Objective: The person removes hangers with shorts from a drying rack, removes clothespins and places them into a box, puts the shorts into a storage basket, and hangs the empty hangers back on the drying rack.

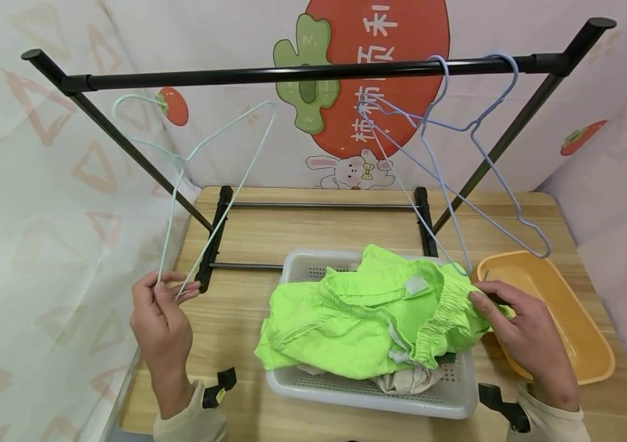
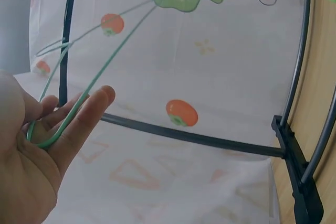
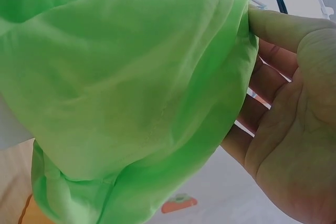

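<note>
My left hand (image 1: 163, 319) grips a mint-green wire hanger (image 1: 225, 184) by one lower corner, its hook pointing up and left, in front of the rack. In the left wrist view the hanger's bent end lies across the fingers. My right hand (image 1: 529, 334) pinches the gathered waistband edge of neon-green shorts (image 1: 313, 334) between thumb and fingers. The shorts lie spread over a light grey basket (image 1: 369, 402), waistband toward the right with a white label inside. In the right wrist view the green cloth (image 3: 131, 93) hangs from the fingertips.
A black clothes rack (image 1: 269, 75) stands on the wooden table (image 1: 236, 350). Two blue hangers (image 1: 490, 162) hang from its bar at the right, their lower ends reaching over the shorts. Beige cloth (image 1: 408, 380) shows under the shorts. A yellow tub (image 1: 573, 325) stands right of the basket.
</note>
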Tool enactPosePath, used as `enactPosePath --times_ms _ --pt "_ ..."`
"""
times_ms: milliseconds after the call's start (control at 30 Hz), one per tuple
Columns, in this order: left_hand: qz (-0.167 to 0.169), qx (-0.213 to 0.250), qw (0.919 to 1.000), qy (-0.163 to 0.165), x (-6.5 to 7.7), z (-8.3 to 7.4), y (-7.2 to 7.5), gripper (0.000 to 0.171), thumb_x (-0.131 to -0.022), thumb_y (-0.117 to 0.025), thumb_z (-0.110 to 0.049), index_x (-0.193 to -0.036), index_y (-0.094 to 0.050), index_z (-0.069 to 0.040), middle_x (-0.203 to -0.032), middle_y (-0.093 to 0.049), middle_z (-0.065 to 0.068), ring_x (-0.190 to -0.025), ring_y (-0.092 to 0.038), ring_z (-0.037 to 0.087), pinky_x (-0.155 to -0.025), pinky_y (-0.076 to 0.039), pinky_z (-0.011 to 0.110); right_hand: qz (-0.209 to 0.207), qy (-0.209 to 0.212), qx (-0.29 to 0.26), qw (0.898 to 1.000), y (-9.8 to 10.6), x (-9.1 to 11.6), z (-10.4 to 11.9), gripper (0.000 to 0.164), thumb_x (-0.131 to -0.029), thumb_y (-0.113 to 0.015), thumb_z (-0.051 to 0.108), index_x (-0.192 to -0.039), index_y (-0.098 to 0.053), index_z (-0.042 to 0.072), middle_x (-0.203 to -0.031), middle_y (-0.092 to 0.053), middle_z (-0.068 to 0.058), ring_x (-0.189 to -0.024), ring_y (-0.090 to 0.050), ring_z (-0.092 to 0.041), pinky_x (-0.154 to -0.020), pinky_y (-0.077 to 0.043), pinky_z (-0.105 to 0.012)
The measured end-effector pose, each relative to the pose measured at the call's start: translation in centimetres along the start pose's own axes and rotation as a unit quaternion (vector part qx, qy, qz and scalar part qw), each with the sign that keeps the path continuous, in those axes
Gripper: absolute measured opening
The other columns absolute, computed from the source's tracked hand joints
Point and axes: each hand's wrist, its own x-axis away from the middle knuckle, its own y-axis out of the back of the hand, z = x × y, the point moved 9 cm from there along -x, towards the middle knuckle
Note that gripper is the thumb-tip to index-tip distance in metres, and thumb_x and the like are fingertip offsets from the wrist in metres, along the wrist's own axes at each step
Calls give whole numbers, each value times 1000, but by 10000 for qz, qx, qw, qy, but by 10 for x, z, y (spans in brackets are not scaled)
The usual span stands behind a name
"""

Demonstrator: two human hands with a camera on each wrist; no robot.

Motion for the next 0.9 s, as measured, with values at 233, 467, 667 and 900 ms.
enactPosePath --times_ms 233,467,667,900 --pt "-501 -591 9969 -109 -13 -9 -13 28 -109 -41 -6 -112 -52 20 -97 -72 21 -80 -71 6 -73 -56 17 68 15 22 10000 -3 0 1 19 -91 -69 -11 -106 -73 0 -99 -71 6 -91 -62 1 -84 -43 -9" --pt "-819 -625 9940 -355 -22 -19 -15 28 -109 -41 -8 -110 -56 15 -93 -72 14 -78 -72 10 -72 -57 18 4 49 51 10000 -4 3 1 20 -91 -69 -12 -107 -74 0 -99 -71 4 -90 -62 0 -84 -43 -9" --pt "-762 -640 9943 -387 -26 -20 -18 27 -109 -42 -8 -109 -58 13 -92 -71 15 -77 -72 8 -72 -56 18 -7 62 25 10000 -4 4 1 22 -90 -70 -13 -107 -74 0 -98 -71 3 -90 -62 1 -85 -43 -9" --pt "-762 -719 9931 -522 -33 -22 -22 26 -108 -46 -5 -109 -59 16 -91 -71 18 -76 -70 5 -71 -55 16 -14 -23 60 10000 -5 4 -3 19 -91 -70 -11 -107 -73 -1 -103 -70 11 -98 -61 4 -89 -43 -10"
